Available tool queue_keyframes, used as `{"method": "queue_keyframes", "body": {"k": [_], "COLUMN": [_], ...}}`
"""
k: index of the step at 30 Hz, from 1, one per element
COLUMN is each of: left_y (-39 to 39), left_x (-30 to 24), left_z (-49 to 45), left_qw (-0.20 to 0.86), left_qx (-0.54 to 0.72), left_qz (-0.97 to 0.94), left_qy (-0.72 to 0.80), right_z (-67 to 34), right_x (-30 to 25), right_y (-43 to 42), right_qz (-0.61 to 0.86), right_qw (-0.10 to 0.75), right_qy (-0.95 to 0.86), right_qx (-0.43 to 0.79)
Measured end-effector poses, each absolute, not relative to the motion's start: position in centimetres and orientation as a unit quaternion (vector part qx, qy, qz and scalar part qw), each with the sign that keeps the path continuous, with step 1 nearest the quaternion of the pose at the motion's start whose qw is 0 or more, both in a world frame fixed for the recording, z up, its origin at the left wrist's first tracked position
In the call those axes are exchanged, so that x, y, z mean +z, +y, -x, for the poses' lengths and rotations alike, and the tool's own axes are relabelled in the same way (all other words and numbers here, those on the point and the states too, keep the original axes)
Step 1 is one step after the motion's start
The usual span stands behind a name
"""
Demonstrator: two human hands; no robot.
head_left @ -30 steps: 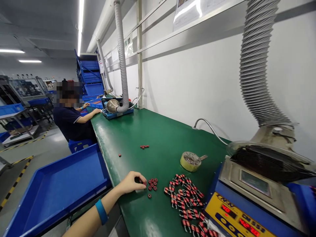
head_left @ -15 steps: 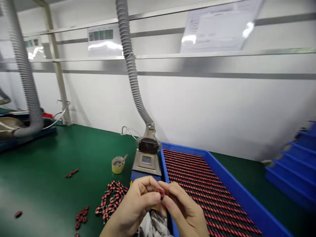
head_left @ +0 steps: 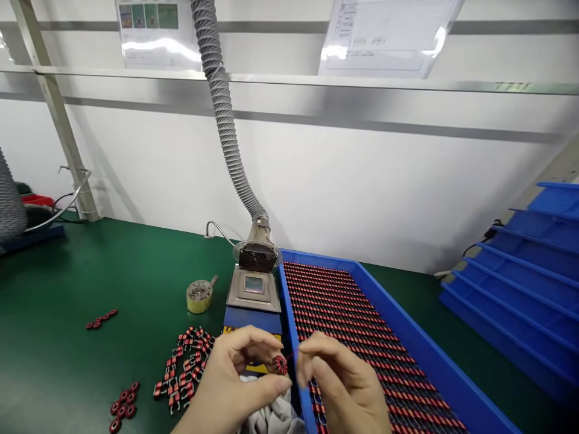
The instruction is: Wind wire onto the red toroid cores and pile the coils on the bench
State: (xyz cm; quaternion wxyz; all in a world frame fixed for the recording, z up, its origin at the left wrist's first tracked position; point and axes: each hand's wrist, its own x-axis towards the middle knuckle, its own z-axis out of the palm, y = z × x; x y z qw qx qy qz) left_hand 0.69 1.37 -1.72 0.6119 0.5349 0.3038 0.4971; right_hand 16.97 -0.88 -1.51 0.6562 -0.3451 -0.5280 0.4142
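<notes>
Between the thumb and fingers of my left hand is a small red-and-black ring-shaped wire coil, its round face turned towards me. My right hand is just to the right of it, apart from the ring, with thumb and fingertips pinched together. A faint thin red wire seems to run from the coil to those fingertips. Below and left of my left hand lies a heap of red-and-black coils with bare wire legs. Further left is a small cluster of ring coils.
A blue tray with rows of coils stands right of my hands. Ahead are a solder pot, a fume hose and a yellow round tin. Grey cloth lies below my hands; blue trays are stacked right.
My right fingers have come off the coil and moved a little right, while my left hand keeps it. The camera view has turned right and down.
</notes>
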Motion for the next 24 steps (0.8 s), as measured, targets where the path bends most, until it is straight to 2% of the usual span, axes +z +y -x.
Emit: {"method": "queue_keyframes", "body": {"k": [6, 11, 20, 24], "left_y": [0.5, 0.1, 0.5, 0.1], "left_x": [-0.5, 0.1, -0.3, -0.3], "left_z": [-1.0, -0.9, -0.3, -0.3], "left_qw": [0.443, 0.362, 0.366, 0.408], "left_qx": [0.609, 0.626, 0.591, 0.558], "left_qz": [-0.570, -0.608, -0.648, -0.618], "left_qy": [0.328, 0.328, 0.311, 0.375], "right_z": [-16.1, -15.6, -15.9, -16.2], "right_x": [-1.8, -2.0, -2.1, -1.4], "right_y": [-0.5, -0.2, -0.5, -0.9], "right_qz": [0.322, 0.314, 0.302, 0.324], "right_qw": [0.609, 0.623, 0.684, 0.684], "right_qy": [-0.596, -0.610, -0.523, -0.559], "right_qx": [0.413, 0.376, 0.408, 0.339]}}
